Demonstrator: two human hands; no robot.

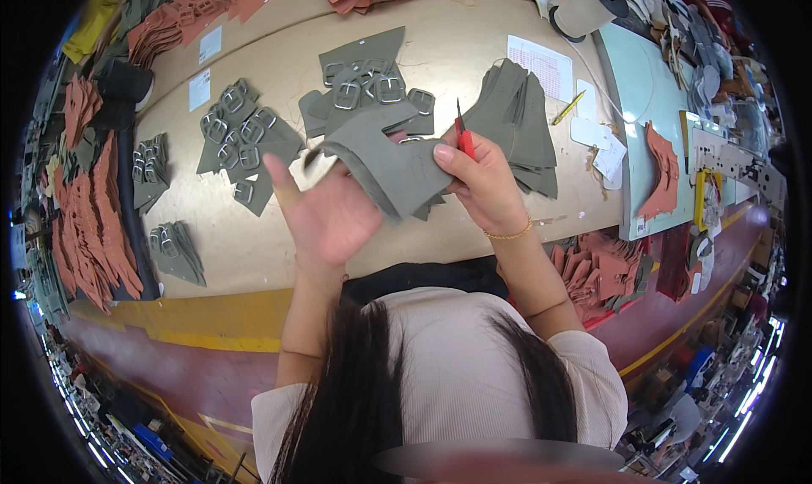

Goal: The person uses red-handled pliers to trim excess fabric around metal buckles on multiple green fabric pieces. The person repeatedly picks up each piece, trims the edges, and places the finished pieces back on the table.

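Note:
My right hand is closed, its thumb pinching the edge of a curved grey leather piece. Red-handled thread snips are tucked in the same hand, dark blade pointing up and away. My left hand is open, palm up and thumb spread, with its fingers reaching behind the piece and partly hidden by it. A pale underside shows where the piece curls near the left thumb. Just beyond lies a group of grey leather straps with metal buckles. A fanned stack of grey leather pieces sits to the right.
More buckled grey straps lie at left. Rust-coloured leather pieces are heaped at the far left, others below the table's right edge. A printed sheet, a yellow pen and a thread spool are at right.

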